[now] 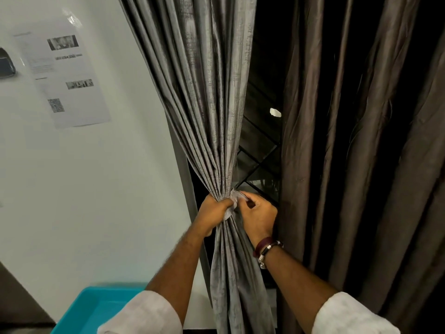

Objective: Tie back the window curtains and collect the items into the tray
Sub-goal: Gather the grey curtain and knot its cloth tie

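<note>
Centre frame: left hand (214,210) fingers curl tight around the gathered grey curtain (204,104); right hand (258,213) fingertips pinch the pale tie-back band (234,197). Tying looks underway; next, likely securing the band. Turquoise tray (91,307) sits lower left.

The teal tray (96,307) at seven o'clock is cut by the bottom edge and partly covered by the left sleeve (142,314). Print on the wall sheet (62,75) at ten o'clock is too blurred to read. The left hand (214,213) hides part of the tieback (232,201) round the grey curtain (204,104).
</note>
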